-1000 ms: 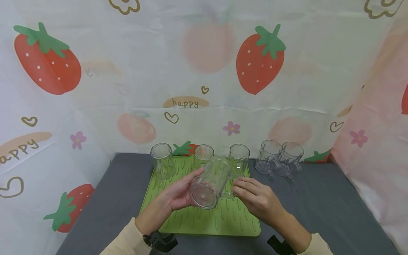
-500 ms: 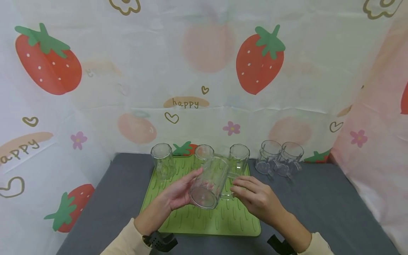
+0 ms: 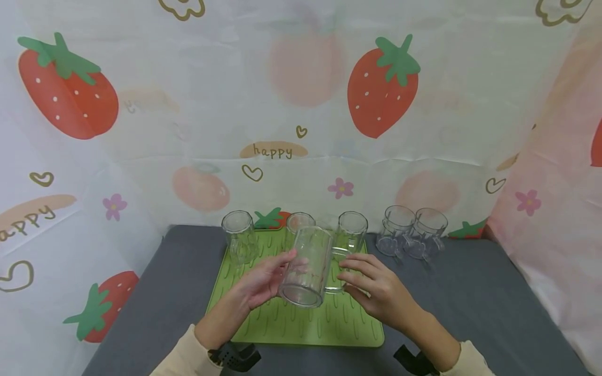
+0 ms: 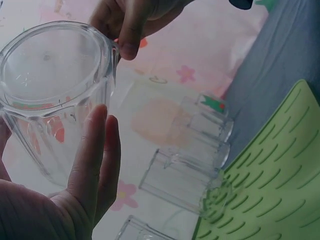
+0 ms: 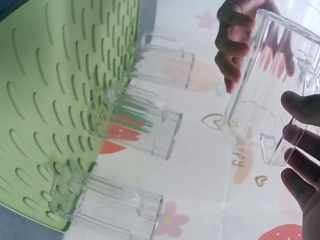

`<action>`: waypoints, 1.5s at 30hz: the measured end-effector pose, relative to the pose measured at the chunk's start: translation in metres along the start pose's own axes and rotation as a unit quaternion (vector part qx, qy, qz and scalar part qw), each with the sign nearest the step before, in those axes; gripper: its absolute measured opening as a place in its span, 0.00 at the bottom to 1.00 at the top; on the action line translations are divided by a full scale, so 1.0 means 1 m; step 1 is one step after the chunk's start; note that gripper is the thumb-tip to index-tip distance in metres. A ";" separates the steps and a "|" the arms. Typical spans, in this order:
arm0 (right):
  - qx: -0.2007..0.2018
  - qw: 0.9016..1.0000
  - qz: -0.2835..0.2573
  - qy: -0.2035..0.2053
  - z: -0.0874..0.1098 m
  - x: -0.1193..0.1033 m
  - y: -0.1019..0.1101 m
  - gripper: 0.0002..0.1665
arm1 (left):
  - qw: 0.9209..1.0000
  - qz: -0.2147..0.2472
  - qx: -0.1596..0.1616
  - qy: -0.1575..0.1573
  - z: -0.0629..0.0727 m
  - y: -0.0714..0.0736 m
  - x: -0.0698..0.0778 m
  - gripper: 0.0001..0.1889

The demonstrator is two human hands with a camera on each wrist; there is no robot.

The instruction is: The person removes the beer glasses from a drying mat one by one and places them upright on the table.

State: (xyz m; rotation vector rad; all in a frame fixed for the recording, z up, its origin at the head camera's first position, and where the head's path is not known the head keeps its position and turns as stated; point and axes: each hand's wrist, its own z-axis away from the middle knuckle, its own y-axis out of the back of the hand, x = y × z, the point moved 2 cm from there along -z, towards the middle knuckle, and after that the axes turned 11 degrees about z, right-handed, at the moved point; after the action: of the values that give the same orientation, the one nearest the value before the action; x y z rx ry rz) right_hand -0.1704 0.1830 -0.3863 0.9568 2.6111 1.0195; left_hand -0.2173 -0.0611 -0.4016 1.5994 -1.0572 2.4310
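A clear glass mug [image 3: 305, 266] is held up over the green mat [image 3: 310, 329], tilted with its base toward me. My left hand [image 3: 261, 284] grips the mug's body from the left side. At the handle [image 3: 336, 290], on the right, my right hand [image 3: 383, 290] has its thumb and fingertips curled in a light pinch. The left wrist view shows the round base [image 4: 50, 65] close up, with left fingers [image 4: 90, 160] along the glass. Most of the left palm is behind the mug in the right wrist view.
Along the mat's far edge stand three upright glass mugs: a left one [image 3: 240, 240], a middle one [image 3: 298, 224] partly behind the held mug, and a right one [image 3: 352, 224]. Two more mugs [image 3: 397, 230] stand close together on the grey cloth [image 3: 470, 292], before a strawberry-print curtain [image 3: 301, 104].
The held mug has turned more upright, its rim shifting left and its base still low. The right fingers have loosened slightly at the handle; the left hand keeps its grip.
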 end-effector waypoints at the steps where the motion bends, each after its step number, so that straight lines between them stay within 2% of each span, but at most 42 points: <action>1: -0.002 1.000 -0.003 -0.002 0.000 0.000 0.000 0.14 | 1.000 0.000 0.001 -0.004 0.001 0.000 0.001 0.41; 5: -0.012 1.000 -0.013 -0.008 -0.002 0.000 0.001 0.10 | 1.000 -0.001 -0.008 -0.014 0.002 0.000 0.003 0.41; 12: -0.019 0.999 -0.033 -0.013 -0.004 -0.002 0.003 0.19 | 0.999 -0.021 -0.009 -0.029 0.004 0.002 0.003 0.38; 18: -0.010 0.998 -0.053 -0.037 -0.005 -0.002 0.004 0.18 | 0.998 -0.048 0.007 -0.036 0.005 0.004 0.003 0.38; 25: -0.005 0.997 -0.050 -0.062 -0.006 -0.002 0.004 0.15 | 0.994 -0.094 0.035 -0.051 0.009 -0.001 0.003 0.34; 28: -0.005 0.996 -0.049 -0.072 -0.006 -0.001 0.005 0.18 | 0.992 -0.103 0.042 -0.060 0.011 -0.002 0.002 0.32; 31: -0.002 0.995 -0.051 -0.083 -0.007 -0.001 0.004 0.21 | 0.990 -0.110 0.045 -0.072 0.012 -0.002 0.002 0.31; 36: 0.003 0.993 -0.056 -0.102 -0.006 0.002 0.004 0.19 | 0.987 -0.122 0.049 -0.096 0.014 -0.002 0.000 0.32; 41: 0.012 0.991 -0.061 -0.118 -0.005 0.004 0.004 0.21 | 0.983 -0.133 0.054 -0.113 0.015 -0.003 -0.003 0.34; 45: 0.020 0.988 -0.071 -0.137 -0.005 0.005 0.004 0.25 | 0.980 -0.142 0.048 -0.127 0.016 -0.003 -0.004 0.34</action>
State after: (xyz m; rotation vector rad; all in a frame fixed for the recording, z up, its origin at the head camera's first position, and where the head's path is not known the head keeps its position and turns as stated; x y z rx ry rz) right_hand -0.1741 0.1855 -0.3801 0.8383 2.4388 0.7453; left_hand -0.2014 -0.0668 -0.4000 1.9784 -0.6833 2.1631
